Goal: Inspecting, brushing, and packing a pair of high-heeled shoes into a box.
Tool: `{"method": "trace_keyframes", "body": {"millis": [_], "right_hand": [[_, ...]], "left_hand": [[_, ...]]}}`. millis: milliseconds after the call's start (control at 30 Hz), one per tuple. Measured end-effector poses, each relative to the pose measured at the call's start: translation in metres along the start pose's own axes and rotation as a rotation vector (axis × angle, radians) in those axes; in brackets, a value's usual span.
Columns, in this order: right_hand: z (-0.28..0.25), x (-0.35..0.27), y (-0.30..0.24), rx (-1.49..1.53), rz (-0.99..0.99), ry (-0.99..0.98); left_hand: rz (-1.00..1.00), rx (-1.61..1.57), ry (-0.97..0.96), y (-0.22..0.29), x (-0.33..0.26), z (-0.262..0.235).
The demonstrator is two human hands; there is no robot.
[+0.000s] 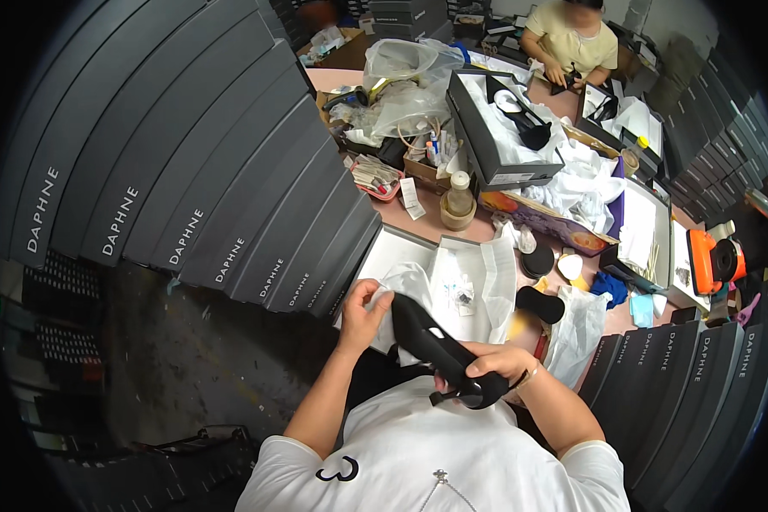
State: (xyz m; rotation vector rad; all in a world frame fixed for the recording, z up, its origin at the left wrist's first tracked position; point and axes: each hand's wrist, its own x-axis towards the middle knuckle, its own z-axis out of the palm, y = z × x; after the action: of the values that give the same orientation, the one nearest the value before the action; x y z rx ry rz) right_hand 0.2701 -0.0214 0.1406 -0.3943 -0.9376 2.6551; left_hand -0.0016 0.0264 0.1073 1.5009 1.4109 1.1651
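Note:
A black heeled shoe (431,340) lies slantwise in front of my chest. My right hand (501,362) is closed around its lower right end, with the thumb on top. At the shoe's upper left end, my left hand (364,314) pinches white tissue paper (408,280) close beside it. Whether those fingers also touch the shoe, I cannot tell. Just beyond my hands, an opened shoebox (493,322) on the table holds white paper and a small clear packet (463,295).
Dark shoeboxes (188,162) are stacked high at left, with more boxes (674,375) at right. A box with black shoes (503,162), a glue jar (458,205) and an orange tape dispenser (713,262) stand on the table (431,224). A co-worker (576,43) sits across, handling something black.

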Motion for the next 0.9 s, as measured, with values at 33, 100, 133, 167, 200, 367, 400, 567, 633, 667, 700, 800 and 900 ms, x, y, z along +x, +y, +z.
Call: {"method": "trace_keyframes", "body": {"millis": [33, 100, 133, 167, 200, 367, 400, 567, 633, 667, 700, 800, 900], "right_hand": [[0.008, 0.008, -0.011, 0.036, -0.019, -0.068], [0.018, 0.020, -0.024, 0.088, -0.053, -0.096], [0.016, 0.028, -0.023, 0.098, -0.085, -0.065], [0.010, 0.040, -0.019, 0.108, -0.117, -0.035], [0.001, 0.048, -0.011, 0.126, -0.142, 0.003], [-0.035, 0.048, 0.030, 0.441, -0.194, 0.283], [-0.031, 0.041, 0.031, 0.609, -0.215, 0.167], [-0.024, 0.026, 0.035, 0.699, -0.256, 0.006], [-0.030, 0.030, 0.041, 0.667, -0.252, -0.091], [-0.031, 0.031, 0.041, 0.686, -0.250, -0.110], [-0.031, 0.031, 0.041, 0.704, -0.251, -0.129], [-0.024, 0.032, 0.030, 0.719, -0.259, -0.131], [-0.021, 0.035, 0.022, 0.602, -0.201, 0.071]], "left_hand": [[-0.097, -0.012, -0.049, 0.009, -0.001, 0.000], [0.051, -0.022, 0.120, 0.019, 0.004, -0.001], [0.126, -0.027, 0.206, 0.025, 0.006, -0.003], [0.352, 0.067, 0.175, 0.034, 0.005, -0.011], [0.501, 0.072, 0.110, 0.056, 0.004, -0.010], [-0.079, 0.028, -0.057, 0.000, -0.005, -0.037], [-0.037, 0.107, -0.200, 0.009, -0.009, -0.036], [0.228, 0.424, -0.162, 0.037, -0.010, -0.008], [0.185, 0.362, -0.139, 0.046, -0.012, 0.004], [0.164, 0.331, -0.127, 0.051, -0.014, 0.010], [0.196, 0.351, -0.091, 0.052, -0.015, 0.013], [0.204, 0.284, -0.094, 0.068, -0.018, 0.014], [0.310, 0.206, -0.097, 0.086, -0.028, 0.014]]}}
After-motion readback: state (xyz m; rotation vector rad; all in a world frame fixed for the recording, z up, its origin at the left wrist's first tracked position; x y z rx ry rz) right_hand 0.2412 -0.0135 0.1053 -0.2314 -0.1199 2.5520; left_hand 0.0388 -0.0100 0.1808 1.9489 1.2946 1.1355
